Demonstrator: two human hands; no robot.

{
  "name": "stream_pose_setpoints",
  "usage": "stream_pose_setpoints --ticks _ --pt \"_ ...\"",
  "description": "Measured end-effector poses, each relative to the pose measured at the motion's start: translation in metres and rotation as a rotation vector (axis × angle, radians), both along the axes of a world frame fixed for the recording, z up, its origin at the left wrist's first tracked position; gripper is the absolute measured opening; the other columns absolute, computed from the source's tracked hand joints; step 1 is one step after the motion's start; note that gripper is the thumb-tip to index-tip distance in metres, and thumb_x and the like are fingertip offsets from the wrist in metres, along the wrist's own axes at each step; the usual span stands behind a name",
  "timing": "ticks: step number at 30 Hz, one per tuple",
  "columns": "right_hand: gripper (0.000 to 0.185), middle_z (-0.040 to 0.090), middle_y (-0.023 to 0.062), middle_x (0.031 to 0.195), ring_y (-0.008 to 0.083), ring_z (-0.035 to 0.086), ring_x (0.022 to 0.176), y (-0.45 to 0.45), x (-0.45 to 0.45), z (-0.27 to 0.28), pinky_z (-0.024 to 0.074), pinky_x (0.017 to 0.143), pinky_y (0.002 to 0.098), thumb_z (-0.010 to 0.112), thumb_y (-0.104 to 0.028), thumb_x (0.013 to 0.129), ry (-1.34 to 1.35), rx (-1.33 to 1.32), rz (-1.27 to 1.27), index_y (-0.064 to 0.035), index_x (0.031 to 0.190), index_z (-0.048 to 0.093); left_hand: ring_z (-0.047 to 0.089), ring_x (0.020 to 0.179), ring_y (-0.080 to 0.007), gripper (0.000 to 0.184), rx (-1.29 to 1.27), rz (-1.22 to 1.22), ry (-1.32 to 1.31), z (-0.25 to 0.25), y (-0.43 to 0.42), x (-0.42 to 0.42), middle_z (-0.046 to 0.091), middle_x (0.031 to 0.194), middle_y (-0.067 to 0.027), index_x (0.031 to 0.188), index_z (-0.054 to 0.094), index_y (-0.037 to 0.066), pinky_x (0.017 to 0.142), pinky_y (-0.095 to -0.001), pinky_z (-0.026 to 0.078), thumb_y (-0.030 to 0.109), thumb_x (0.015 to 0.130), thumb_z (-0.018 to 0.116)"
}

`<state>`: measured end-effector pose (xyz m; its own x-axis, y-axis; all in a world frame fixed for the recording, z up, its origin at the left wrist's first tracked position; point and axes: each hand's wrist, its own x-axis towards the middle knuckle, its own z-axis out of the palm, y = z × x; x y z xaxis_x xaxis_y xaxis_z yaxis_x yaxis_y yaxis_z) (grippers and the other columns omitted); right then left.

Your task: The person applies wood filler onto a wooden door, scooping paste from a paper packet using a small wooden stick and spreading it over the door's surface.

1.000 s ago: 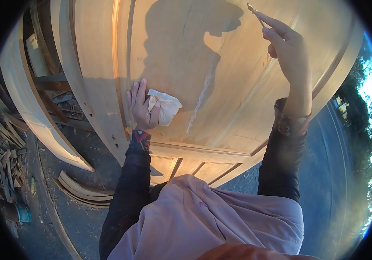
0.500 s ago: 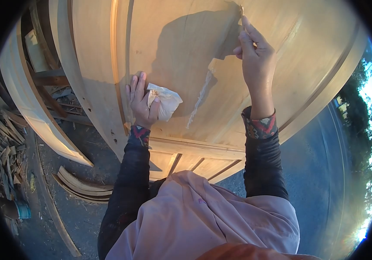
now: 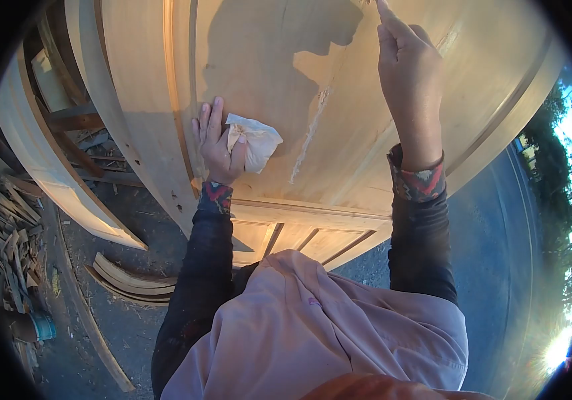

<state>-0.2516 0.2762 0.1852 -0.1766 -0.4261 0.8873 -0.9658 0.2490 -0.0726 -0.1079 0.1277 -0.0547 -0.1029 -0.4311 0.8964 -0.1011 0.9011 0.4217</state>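
Note:
A large pale wooden panel (image 3: pixel 252 153) with raised mouldings lies beneath both hands. My left hand (image 3: pixel 219 150) rests at its left side, fingers stretched on the wood, the thumb pinning a crumpled white packet (image 3: pixel 261 145) with tan paste at its mouth. At the top edge of the view, my right hand (image 3: pixel 414 73) pinches a small thin tool (image 3: pixel 368 2), mostly cut off by the frame, so its exact kind is unclear. Between the hands runs a rough pale streak of paste (image 3: pixel 310 137) along the panel; a fainter line (image 3: pixel 449 40) shows farther right.
Curved wooden frame pieces (image 3: pixel 66 193) stand at the left. On the ground are curved offcuts (image 3: pixel 129 280), a long strip (image 3: pixel 82 313), a pile of scrap wood (image 3: pixel 12 253) and a blue-rimmed container (image 3: pixel 42 327). A paved road (image 3: pixel 492 253) and trees lie to the right.
My right hand has moved up and to the right, carrying the tool almost out of view. My left hand keeps its hold on the packet; the view has shifted slightly.

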Motion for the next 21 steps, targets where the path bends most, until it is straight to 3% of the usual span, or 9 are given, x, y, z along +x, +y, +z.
stream_pose_setpoints --ticks 6,12,15,18,21 --pt "0.03 0.056 0.0078 0.072 0.0181 0.053 0.057 -0.006 -0.012 -0.044 0.045 0.057 0.03 0.056 -0.012 0.09 0.049 0.054 -0.103 -0.0162 0.119 0.063 0.028 0.136 -0.0355 0.028 -0.005 0.007 -0.005 -0.002 -0.001 -0.001 0.043 0.14 -0.0155 0.086 0.068 0.003 0.109 -0.0529 0.011 0.024 0.077 0.053" --pt "0.032 0.058 0.0078 0.073 0.0176 0.055 0.056 0.003 0.005 -0.032 0.0467 0.058 0.0296 0.056 -0.011 0.09 -0.221 -0.03 0.15 -0.0156 0.121 0.061 0.028 0.136 -0.0351 0.027 -0.022 0.012 -0.011 -0.003 -0.003 -0.001 0.043 0.141 -0.0148 0.086 0.068 0.003 0.109 -0.0531 0.01 0.023 0.077 0.053" --pt "0.034 0.059 0.0084 0.074 0.0184 0.056 0.056 -0.017 -0.009 -0.04 0.0477 0.056 0.0295 0.056 -0.01 0.089 0.036 -0.102 0.085 -0.0131 0.122 0.06 0.028 0.136 -0.0349 0.028 -0.009 -0.001 0.003 -0.003 -0.002 -0.001 0.042 0.141 -0.0144 0.087 0.068 0.003 0.109 -0.0531 0.01 0.024 0.077 0.053" --pt "0.035 0.059 0.0098 0.075 0.0203 0.058 0.055 -0.023 -0.003 -0.052 0.0483 0.052 0.031 0.057 -0.009 0.088 0.097 -0.054 -0.099 -0.0097 0.123 0.058 0.027 0.136 -0.0347 0.029 0.014 0.006 -0.014 -0.002 -0.001 -0.001 0.042 0.141 -0.0143 0.088 0.069 0.004 0.109 -0.0531 0.01 0.026 0.077 0.053" --pt "0.036 0.058 0.0103 0.073 0.0217 0.059 0.056 -0.028 0.002 -0.066 0.0481 0.049 0.0329 0.058 -0.009 0.087 0.09 -0.086 -0.092 -0.0071 0.123 0.057 0.027 0.136 -0.0346 0.031 0.011 0.01 -0.011 -0.002 -0.001 -0.001 0.042 0.141 -0.0143 0.088 0.069 0.004 0.109 -0.0532 0.01 0.027 0.077 0.052"
